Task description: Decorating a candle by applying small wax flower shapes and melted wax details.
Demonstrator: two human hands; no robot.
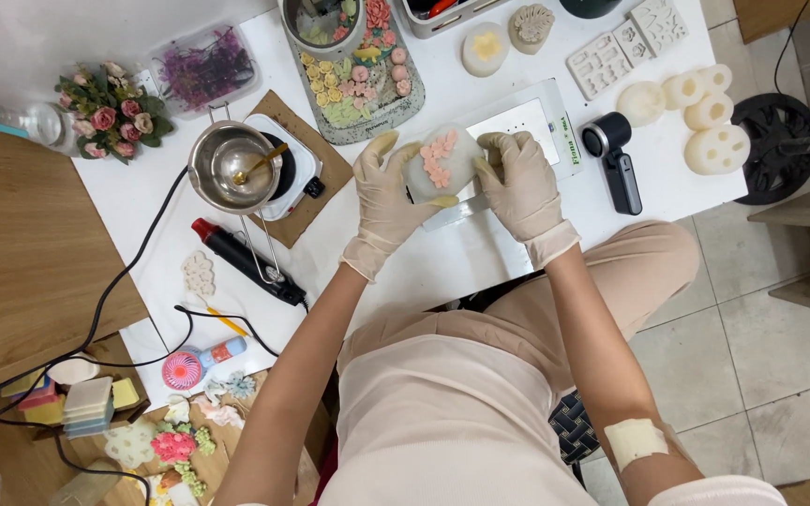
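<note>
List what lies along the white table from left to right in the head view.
Rose bouquet → metal pot → left hand → white flower-decorated piece → right hand → black handheld device → white lotus-root shapes.

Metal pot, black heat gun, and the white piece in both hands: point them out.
metal pot (227, 169), head view, inner wall.
black heat gun (246, 260), head view, mid-barrel.
white piece (438, 161), head view, pink flower decoration.

Steel pot (234, 167) on hotplate left of hands; black heat tool (246, 260) below; white moulds (705, 117) far right.
</note>
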